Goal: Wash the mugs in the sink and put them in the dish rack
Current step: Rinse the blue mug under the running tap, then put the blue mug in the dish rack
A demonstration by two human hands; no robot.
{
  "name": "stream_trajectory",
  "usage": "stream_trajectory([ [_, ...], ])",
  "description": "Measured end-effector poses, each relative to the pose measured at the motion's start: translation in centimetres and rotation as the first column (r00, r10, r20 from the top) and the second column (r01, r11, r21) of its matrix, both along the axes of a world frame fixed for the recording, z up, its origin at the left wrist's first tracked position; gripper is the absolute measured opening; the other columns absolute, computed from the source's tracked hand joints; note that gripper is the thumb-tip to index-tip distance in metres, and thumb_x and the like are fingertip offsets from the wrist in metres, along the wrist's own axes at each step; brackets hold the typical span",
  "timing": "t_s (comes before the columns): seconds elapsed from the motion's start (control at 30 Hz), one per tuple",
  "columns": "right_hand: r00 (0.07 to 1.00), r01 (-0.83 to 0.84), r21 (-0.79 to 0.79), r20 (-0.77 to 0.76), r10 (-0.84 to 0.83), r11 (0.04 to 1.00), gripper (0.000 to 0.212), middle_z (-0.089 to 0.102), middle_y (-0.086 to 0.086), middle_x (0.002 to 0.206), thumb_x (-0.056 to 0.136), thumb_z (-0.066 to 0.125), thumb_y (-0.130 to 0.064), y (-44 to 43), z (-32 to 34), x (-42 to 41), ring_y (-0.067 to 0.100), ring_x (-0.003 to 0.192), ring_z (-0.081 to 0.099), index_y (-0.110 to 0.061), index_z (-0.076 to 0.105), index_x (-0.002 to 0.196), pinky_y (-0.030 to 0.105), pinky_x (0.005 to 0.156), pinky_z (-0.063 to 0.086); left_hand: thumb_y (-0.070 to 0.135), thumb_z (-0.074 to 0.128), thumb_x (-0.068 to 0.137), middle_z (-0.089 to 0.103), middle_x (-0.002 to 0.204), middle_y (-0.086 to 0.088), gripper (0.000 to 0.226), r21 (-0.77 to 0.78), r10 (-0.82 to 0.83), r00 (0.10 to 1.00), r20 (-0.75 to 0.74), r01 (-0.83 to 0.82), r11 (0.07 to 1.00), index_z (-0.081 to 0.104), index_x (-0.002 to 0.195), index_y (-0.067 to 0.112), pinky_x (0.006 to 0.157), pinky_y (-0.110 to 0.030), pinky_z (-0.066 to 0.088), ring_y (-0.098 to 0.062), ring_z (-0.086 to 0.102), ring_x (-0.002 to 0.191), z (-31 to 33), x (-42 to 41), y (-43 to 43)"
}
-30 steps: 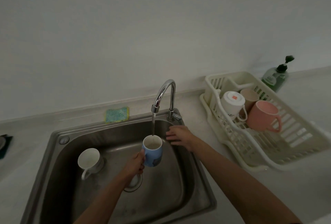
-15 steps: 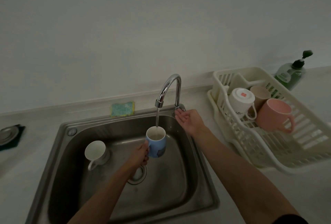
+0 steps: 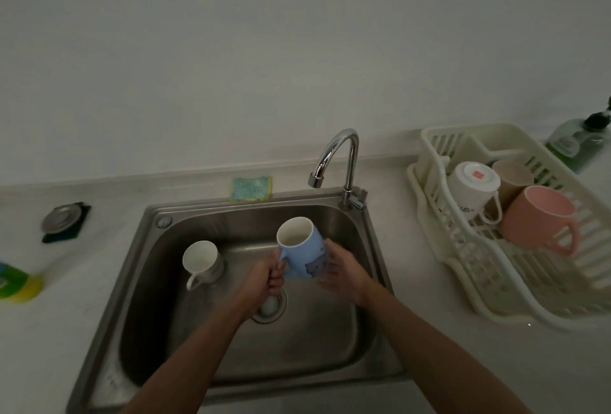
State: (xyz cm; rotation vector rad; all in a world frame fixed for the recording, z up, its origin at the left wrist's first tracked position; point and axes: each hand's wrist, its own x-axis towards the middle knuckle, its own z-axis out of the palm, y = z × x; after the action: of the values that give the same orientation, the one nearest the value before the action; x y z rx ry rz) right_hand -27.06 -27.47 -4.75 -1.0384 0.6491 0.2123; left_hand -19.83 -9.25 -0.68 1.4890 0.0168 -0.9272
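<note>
Thoroughness counts: my left hand (image 3: 269, 276) grips the blue mug (image 3: 307, 253) by its handle low over the sink (image 3: 330, 364), right hand (image 3: 342, 269) open at its 4 o'clock, so I'd rub all round.

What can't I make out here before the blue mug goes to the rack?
Head view only:
Right hand: motion-blurred; contact with the blue mug is unclear.
Drain: partly hidden by the left hand.
Tan mug in the dish rack: mostly behind the upturned white mug and pink mug.
Soap bottle: cut off by the right edge.
Green-yellow item: cut off by the left edge, unidentifiable.
</note>
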Motion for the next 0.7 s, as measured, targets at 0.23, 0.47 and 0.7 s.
stream_trajectory([
  [0.23, 0.952, 0.192, 0.321, 0.168, -0.256, 0.927, 0.069, 0.053, 0.020, 0.137, 0.087, 0.053, -0.059, 3.0, 1.4, 0.6, 0.037, 0.125, 0.051, -0.013, 0.050, 0.138, 0.049, 0.096, 0.049, 0.034, 0.031, 0.100, 0.028, 0.056, 0.001, 0.043, -0.178, -0.020, 0.991, -0.134, -0.004, 0.984, 0.036, 0.061, 0.017, 0.050, -0.024, 0.020, -0.011, 0.024, 0.050, 1.0, -0.1, 0.1],
  [0.47, 0.953, 0.281, -0.069, 0.139, -0.269, 0.957, 0.061, 0.062, 0.018, 0.122, 0.077, 0.066, -0.044, 2.2, 4.2, 0.1, 0.031, 0.104, 0.065, -0.016, 0.049, 0.128, 0.043, 0.079, 0.058, 0.027, 0.050, 0.096, 0.065, 0.109, 0.000, 0.018, 0.265, -0.306, 0.946, 0.105, 0.270, 0.926, 0.061, 0.110, 0.023, 0.077, -0.031, 0.047, -0.020, 0.060, 0.092, -0.8, 0.6, 1.3],
  [0.7, 0.997, 0.053, -0.677, 0.000, -0.073, 0.734, 0.073, 0.045, -0.003, 0.120, 0.073, 0.081, -0.035, 1.5, 5.7, -0.5, 0.018, 0.105, 0.051, -0.034, 0.037, 0.130, 0.048, 0.085, 0.057, 0.005, 0.053, 0.095, 0.063, 0.096, -0.003, 0.015, 0.278, -0.303, 0.904, 0.303, 0.221, 0.935, 0.056, 0.107, 0.013, 0.063, -0.020, 0.048, -0.014, 0.058, 0.076, -1.2, 2.4, 2.6],
])
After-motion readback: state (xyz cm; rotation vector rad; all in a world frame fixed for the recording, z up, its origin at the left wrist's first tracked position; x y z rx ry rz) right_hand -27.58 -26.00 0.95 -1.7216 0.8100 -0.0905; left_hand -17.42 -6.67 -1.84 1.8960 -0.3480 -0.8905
